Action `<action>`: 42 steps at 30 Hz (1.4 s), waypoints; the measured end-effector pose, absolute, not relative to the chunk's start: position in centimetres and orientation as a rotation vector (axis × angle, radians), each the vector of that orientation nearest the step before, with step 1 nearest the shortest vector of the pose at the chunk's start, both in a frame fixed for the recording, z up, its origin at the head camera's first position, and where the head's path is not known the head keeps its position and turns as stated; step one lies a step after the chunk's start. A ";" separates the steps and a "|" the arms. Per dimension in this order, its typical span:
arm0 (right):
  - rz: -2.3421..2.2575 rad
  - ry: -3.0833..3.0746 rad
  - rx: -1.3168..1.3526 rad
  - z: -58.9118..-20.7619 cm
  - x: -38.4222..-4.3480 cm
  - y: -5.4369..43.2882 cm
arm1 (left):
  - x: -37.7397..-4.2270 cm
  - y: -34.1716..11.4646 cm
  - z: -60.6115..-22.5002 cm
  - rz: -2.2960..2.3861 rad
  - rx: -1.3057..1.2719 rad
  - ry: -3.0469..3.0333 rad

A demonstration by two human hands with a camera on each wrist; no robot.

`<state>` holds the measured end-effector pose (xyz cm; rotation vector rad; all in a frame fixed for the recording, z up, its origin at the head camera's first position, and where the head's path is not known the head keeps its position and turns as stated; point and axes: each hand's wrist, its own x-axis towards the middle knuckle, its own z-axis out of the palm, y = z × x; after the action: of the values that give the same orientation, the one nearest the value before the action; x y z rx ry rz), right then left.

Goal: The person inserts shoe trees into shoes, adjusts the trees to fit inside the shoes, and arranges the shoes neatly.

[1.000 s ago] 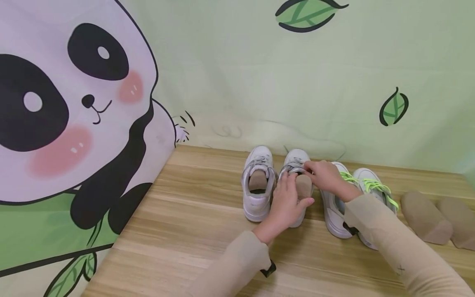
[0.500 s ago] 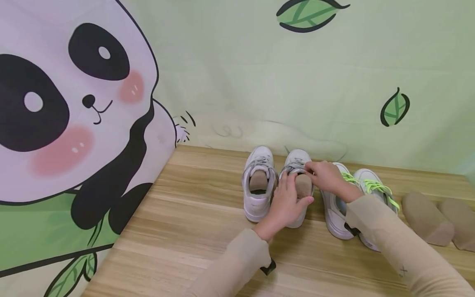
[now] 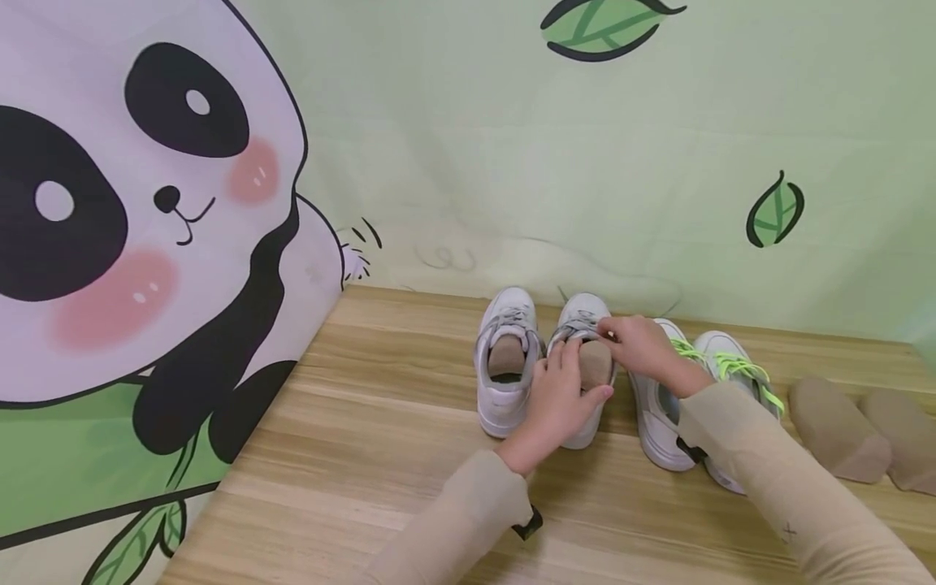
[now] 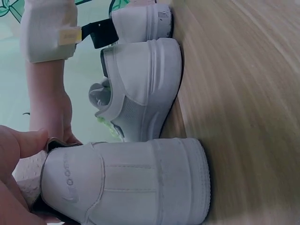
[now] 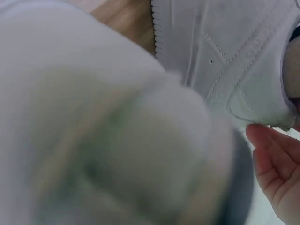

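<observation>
In the head view, my left hand (image 3: 559, 402) lies over the left side and heel of a white shoe (image 3: 587, 305) with grey laces. Its fingers hold the shoe's collar. A brown shoe insert (image 3: 595, 364) fills the opening, between the two hands. At the right side of the opening, near the laces, my right hand (image 3: 638, 344) pinches the shoe's edge. In the left wrist view, the shoe's heel (image 4: 126, 183) is upright, with thumb and fingers on either side of the collar. The right wrist view has the right fingertips (image 5: 260, 136) at the collar edge.
Left of it stands the matching white shoe (image 3: 504, 406) with its own brown insert (image 3: 508, 356). White shoes with neon laces (image 3: 740, 366) stand under the right forearm. Two brown inserts (image 3: 841, 431) lie at the far right. A green panda-print backdrop (image 3: 468, 162) rises behind the wooden surface (image 3: 395, 390).
The left hand has shifted very slightly on the shoe, and the insert's visible top sits marginally farther back. The right hand keeps the same hold.
</observation>
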<state>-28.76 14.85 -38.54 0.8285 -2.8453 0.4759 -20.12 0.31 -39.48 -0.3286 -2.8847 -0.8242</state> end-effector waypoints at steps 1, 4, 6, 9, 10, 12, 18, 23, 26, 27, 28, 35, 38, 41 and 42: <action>0.494 -2.830 0.835 -38.7 -28.8 14.8 | -20.1 0.3 -39.4 -0.827 -0.331 -2.881; 0.543 -2.799 0.846 -39.0 -28.8 14.7 | -20.2 0.3 -39.3 -0.830 -0.328 -2.878; 0.547 -2.794 0.857 -39.1 -28.9 14.6 | -20.2 0.2 -39.1 -0.837 -0.315 -2.886; 0.490 -2.802 0.864 -39.0 -29.0 14.6 | -20.1 0.2 -38.9 -0.854 -0.299 -2.902; 0.463 -2.804 0.867 -38.9 -29.0 14.5 | -20.1 0.2 -38.9 -0.857 -0.299 -2.902; 0.409 -2.800 0.885 -38.7 -29.1 14.6 | -20.1 0.2 -38.9 -0.867 -0.303 -2.905; 0.295 -2.803 0.975 -37.7 -29.2 14.3 | -20.0 0.2 -38.9 -0.859 -0.309 -2.916; 0.249 -2.841 1.028 -37.1 -29.2 14.0 | -20.0 0.2 -38.9 -0.842 -0.299 -2.906; 0.276 -2.851 1.041 -37.1 -29.2 14.0 | -20.0 0.3 -39.2 -0.845 -0.289 -2.872; 0.292 -2.845 1.045 -37.1 -29.3 14.0 | -20.0 0.3 -39.3 -0.844 -0.285 -2.858; 0.314 -2.839 1.047 -37.2 -29.3 14.0 | -20.0 0.4 -39.4 -0.848 -0.282 -2.846; 0.517 -2.790 1.026 -37.6 -28.9 14.4 | -20.2 0.8 -39.9 -0.837 -0.229 -2.840; 0.552 -2.769 0.997 -37.8 -28.7 14.4 | -20.3 0.9 -39.9 -0.805 -0.220 -2.843; 0.556 -2.746 0.968 -38.0 -28.6 14.5 | -20.4 1.0 -40.0 -0.793 -0.219 -2.840; 0.554 -2.737 0.960 -38.1 -28.6 14.5 | -20.4 1.0 -40.0 -0.786 -0.221 -2.839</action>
<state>-28.56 14.52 -38.12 0.9596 -2.7373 0.5540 -20.41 1.01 -40.00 -0.2210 -2.8392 -0.7862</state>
